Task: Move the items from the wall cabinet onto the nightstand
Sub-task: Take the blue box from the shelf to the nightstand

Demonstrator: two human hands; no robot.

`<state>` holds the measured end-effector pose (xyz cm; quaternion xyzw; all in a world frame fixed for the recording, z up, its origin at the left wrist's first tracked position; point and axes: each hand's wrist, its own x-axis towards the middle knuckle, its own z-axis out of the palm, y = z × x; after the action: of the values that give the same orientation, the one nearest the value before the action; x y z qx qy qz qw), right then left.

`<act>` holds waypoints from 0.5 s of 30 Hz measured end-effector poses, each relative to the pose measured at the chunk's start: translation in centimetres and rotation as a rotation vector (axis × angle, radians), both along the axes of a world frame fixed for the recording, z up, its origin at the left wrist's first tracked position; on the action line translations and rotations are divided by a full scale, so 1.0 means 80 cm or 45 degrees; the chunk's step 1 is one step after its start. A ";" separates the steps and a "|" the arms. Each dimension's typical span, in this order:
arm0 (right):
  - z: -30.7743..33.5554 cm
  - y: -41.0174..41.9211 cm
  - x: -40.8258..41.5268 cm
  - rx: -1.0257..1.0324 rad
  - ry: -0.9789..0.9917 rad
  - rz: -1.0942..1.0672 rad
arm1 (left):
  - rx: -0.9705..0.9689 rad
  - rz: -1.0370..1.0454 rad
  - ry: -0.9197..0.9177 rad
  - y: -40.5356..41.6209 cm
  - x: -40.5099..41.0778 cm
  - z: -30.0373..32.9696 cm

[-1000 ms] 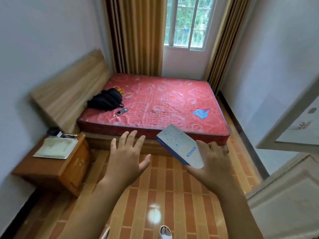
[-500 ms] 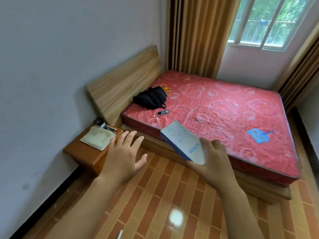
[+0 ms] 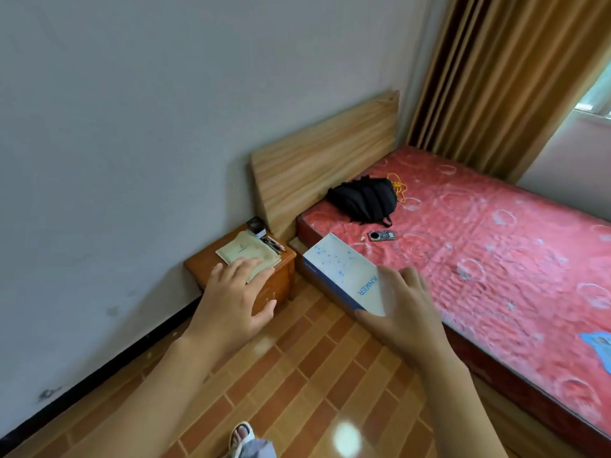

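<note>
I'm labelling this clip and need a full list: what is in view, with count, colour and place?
Box: one, white and blue, in the right hand.
Nightstand: one, orange-brown wood, by the wall.
Notebook: one, beige, on the nightstand.
Small items: a few, dark, at the nightstand's rear.
Bed: one, red mattress.
Headboard: one, light wood.
Backpack: one, black, on the bed.
Curtain: one, tan.
Left hand: open.
Right hand: grips the box.

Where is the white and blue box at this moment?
The white and blue box is in the right hand, held in the air between the nightstand and the bed.
</note>
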<state>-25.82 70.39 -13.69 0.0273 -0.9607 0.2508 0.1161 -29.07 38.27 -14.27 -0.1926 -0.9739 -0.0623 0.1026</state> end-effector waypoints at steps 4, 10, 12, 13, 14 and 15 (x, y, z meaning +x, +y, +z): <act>0.001 -0.063 -0.074 0.022 0.004 0.063 | -0.042 -0.038 -0.043 -0.075 -0.065 -0.008; 0.002 -0.156 -0.179 0.007 -0.032 0.088 | -0.082 -0.029 -0.070 -0.191 -0.157 -0.003; 0.000 -0.185 -0.205 -0.004 -0.036 0.098 | -0.074 -0.004 -0.070 -0.218 -0.183 0.000; -0.002 -0.199 -0.217 0.005 -0.032 0.102 | -0.067 0.001 -0.072 -0.229 -0.193 -0.001; -0.003 -0.211 -0.227 0.015 -0.032 0.107 | -0.058 0.003 -0.074 -0.238 -0.202 -0.004; -0.004 -0.224 -0.238 0.021 -0.038 0.117 | -0.049 0.003 -0.077 -0.247 -0.210 -0.007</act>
<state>-44.85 52.49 -14.01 0.0687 -0.9621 0.2482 0.0899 -45.90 18.49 -14.85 -0.1915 -0.9778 -0.0493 0.0693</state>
